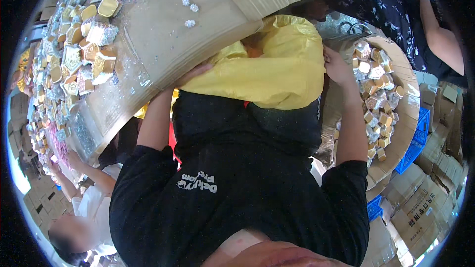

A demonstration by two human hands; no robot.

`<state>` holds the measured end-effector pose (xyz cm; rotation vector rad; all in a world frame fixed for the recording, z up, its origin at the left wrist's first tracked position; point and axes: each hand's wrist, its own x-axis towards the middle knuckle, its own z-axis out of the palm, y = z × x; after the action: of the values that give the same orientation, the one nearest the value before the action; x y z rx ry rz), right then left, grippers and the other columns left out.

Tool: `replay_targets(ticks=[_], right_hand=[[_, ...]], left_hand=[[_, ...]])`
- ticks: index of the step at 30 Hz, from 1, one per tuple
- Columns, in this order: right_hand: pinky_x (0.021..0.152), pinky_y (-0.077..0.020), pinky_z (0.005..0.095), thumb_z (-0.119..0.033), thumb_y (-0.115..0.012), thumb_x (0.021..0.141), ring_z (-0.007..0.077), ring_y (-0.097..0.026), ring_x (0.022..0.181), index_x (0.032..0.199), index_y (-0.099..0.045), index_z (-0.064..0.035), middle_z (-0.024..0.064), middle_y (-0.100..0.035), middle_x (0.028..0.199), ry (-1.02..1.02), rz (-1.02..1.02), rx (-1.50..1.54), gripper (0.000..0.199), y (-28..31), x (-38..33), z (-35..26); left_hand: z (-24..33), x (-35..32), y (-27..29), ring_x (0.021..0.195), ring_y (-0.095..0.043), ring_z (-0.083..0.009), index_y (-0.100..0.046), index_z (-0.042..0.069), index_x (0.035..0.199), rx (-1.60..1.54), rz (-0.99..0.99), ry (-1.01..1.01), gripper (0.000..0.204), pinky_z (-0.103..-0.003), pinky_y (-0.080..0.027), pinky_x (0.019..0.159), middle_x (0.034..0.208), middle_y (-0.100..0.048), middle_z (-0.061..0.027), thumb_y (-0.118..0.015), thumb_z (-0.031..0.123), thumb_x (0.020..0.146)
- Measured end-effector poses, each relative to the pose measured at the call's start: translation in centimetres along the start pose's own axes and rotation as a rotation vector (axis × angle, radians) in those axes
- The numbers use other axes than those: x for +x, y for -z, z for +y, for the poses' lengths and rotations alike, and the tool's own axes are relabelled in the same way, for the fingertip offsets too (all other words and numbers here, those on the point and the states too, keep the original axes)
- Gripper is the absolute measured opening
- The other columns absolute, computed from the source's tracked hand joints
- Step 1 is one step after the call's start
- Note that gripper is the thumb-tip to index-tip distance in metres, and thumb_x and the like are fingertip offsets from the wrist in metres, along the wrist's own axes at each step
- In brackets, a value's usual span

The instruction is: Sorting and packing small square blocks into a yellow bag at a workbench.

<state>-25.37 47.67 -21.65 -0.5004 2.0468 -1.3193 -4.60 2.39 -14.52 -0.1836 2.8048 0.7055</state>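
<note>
A shiny yellow cloth [257, 76] lies bunched and folded across my lap, between me and the table edge. At its right edge my right hand [338, 65] is closed, with the fingers pinching the cloth. My left hand [194, 73] holds the left end of the cloth beside the table edge, its fingers partly hidden by the folds. The upper part of the cloth bulges up in a loop, with a dark orange gap inside it.
Cardboard covers the table [173, 44]. Many gold, glittery small pieces [101, 34] are heaped at its left, with several clear bits [190, 15] farther along. A round cardboard bin [403, 94] of similar pieces stands right, near blue crates [414, 138] and cartons [420, 212]. Other people sit left and far right.
</note>
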Motion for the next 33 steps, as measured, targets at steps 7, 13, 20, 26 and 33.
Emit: replay_targets(ticks=[7, 13, 20, 26, 33], right_hand=[[0.11, -0.0333, 0.0471, -0.037, -0.069, 0.086, 0.033, -0.053, 0.121, 0.126, -0.058, -0.0026, 0.0169, -0.061, 0.123, 0.435, 0.235, -0.889, 0.054, -6.7, -3.0, -14.4], [0.111, -0.029, 0.0502, -0.053, -0.077, 0.073, 0.0315, -0.047, 0.127, 0.136, -0.051, -0.0066, 0.0148, -0.055, 0.133, 0.405, 0.143, -1.041, 0.082, -8.0, -4.4, -14.9], [0.11, -0.0319, 0.057, -0.057, -0.083, 0.061, 0.0486, -0.035, 0.135, 0.145, -0.038, 0.002, 0.0198, -0.043, 0.147, -0.129, 0.173, -1.166, 0.112, -5.4, -8.4, -15.4], [0.106, -0.0393, 0.0519, -0.034, -0.073, 0.082, 0.0454, -0.046, 0.127, 0.132, -0.052, 0.002, 0.0225, -0.053, 0.134, 0.325, 0.212, -1.117, 0.065, -8.6, -7.9, -20.0], [0.106, -0.0406, 0.0462, -0.021, -0.067, 0.081, 0.0357, -0.052, 0.122, 0.123, -0.059, -0.0015, 0.021, -0.06, 0.123, 0.101, -0.179, -1.271, 0.046, -12.8, 2.9, -14.2]], left_hand=[[0.4, -1.5, -1.7, 0.141, -0.034, -0.0372, -0.042, 0.011, 0.147, -0.172, -0.02, 0.049, 0.09, -0.045, -0.027, 0.117, 0.15, -0.04, -0.0217, -0.063, 0.069, 0.081], [3.0, -2.2, -1.6, 0.141, -0.032, -0.0424, -0.041, 0.01, 0.148, 0.079, 0.04, -0.002, 0.079, -0.045, -0.026, 0.117, 0.151, -0.037, -0.0254, -0.059, 0.06, 0.089], [4.7, -6.9, -0.4, 0.14, -0.032, -0.0443, -0.05, 0.007, 0.139, 0.225, -0.056, -0.35, 0.061, -0.049, -0.027, 0.117, 0.15, -0.04, -0.0228, -0.067, 0.034, 0.087], [8.8, -5.9, 0.7, 0.127, -0.048, -0.0401, -0.061, 0.006, 0.118, 0.061, 0.034, -0.52, 0.035, -0.05, -0.042, 0.105, 0.132, -0.056, -0.0155, -0.063, 0.019, 0.085], [13.7, 4.7, -3.1, 0.112, -0.06, -0.0319, -0.066, 0.005, 0.119, 0.587, -0.411, -0.255, 0.035, -0.043, -0.046, 0.099, 0.122, -0.062, -0.0167, -0.056, 0.02, 0.089]])
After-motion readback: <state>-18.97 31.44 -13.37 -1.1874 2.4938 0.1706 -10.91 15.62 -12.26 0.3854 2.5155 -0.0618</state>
